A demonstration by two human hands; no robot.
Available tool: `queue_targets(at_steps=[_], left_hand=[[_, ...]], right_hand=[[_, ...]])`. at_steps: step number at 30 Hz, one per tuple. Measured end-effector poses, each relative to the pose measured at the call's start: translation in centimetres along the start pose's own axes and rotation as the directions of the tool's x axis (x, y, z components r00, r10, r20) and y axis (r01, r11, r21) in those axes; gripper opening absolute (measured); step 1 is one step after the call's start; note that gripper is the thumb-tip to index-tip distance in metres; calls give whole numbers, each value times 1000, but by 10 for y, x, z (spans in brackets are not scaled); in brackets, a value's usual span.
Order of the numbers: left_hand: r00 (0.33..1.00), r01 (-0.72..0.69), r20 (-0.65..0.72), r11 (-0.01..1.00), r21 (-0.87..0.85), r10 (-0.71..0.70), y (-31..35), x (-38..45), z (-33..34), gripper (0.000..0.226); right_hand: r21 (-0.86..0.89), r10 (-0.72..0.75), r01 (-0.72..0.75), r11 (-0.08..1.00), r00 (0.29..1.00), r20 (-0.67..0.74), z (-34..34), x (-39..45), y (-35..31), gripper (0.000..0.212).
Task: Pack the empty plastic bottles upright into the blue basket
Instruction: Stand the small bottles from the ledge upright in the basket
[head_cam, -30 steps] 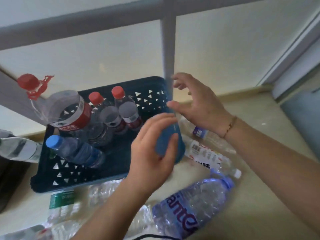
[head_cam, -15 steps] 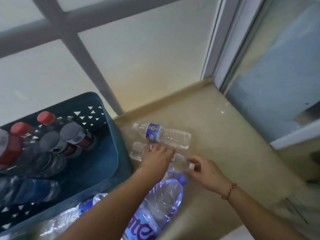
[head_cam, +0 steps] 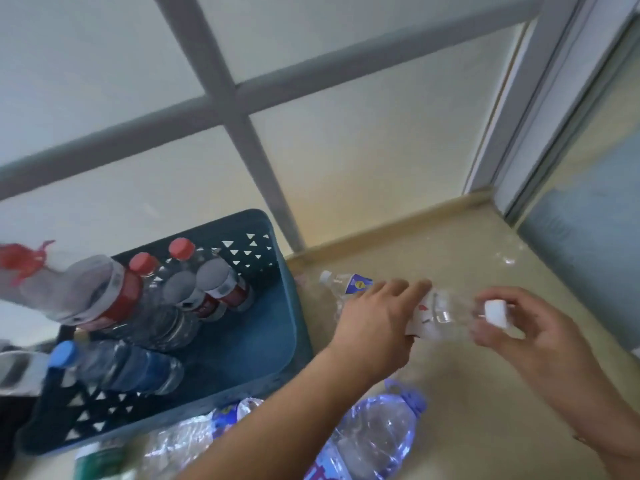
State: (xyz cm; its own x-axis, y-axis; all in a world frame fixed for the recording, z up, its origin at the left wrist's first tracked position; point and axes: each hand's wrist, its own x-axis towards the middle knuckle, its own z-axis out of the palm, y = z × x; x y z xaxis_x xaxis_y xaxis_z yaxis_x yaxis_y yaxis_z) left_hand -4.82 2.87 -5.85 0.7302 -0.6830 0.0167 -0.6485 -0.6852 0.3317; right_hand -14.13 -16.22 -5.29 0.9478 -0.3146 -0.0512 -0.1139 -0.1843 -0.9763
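**Bottles part packed, one in both hands**

Bottles stand in the blue basket (head_cam: 277, 327) at the left of the floor: a big clear one with a red label and a red cap with a loop (head_cam: 83, 292) leans at the far left corner, two small red-capped ones (head_cam: 221, 289) stand side by side against the far wall, and a blue-capped bottle (head_cam: 117, 368) leans over nearer the front. The right part of the basket floor is bare.

Just right of the basket, above the tan floor (head_cam: 467, 244), the left hand (head_cam: 374, 323) wraps around the body of a clear bottle (head_cam: 440, 317) held on its side, fingers closed over it. The right hand (head_cam: 526, 327) pinches that bottle's white cap (head_cam: 496, 311) between thumb and fingertips, closed on the cap end. Blur hides whether the cap is on tight.

Behind the left hand a second small bottle with a blue label and white cap (head_cam: 346, 284) lies on its side near the wall. A large blue-tinted bottle (head_cam: 374, 434) lies on the floor under the left forearm. More crumpled clear bottles (head_cam: 187, 441) lie in front of the basket, one with a green label (head_cam: 100, 459) at the bottom left edge.

A frosted panel with grey bars (head_cam: 221, 98) rises behind everything.
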Motion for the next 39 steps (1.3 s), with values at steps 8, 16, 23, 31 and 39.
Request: queue_targets(at_steps=[8, 16, 23, 31, 39], left_hand=[[872, 11, -471, 967, -255, -134, -4, -35, -136, 82], [849, 433, -355, 900, 43, -392, -132, -65, -160, 90], [876, 443, -312, 869, 220, -367, -191, -72, -125, 66], [869, 429, -340, 890, 155, -360, -217, -64, -101, 58], [912, 382, -249, 899, 215, -328, -218, -70, -104, 80]], right_hand=[[251, -405, 364, 897, 904, 138, 53, 58, -137, 72], [117, -392, 378, 918, 828, 401, 211, 97, -178, 24], [-292, -182, 354, 888, 855, 485, 292, 117, -108, 22], [-364, -162, 299, 882, 918, 363, 322, 126, -93, 13], [-446, -170, 345, 826, 906, 387, 320, 125, -94, 24]])
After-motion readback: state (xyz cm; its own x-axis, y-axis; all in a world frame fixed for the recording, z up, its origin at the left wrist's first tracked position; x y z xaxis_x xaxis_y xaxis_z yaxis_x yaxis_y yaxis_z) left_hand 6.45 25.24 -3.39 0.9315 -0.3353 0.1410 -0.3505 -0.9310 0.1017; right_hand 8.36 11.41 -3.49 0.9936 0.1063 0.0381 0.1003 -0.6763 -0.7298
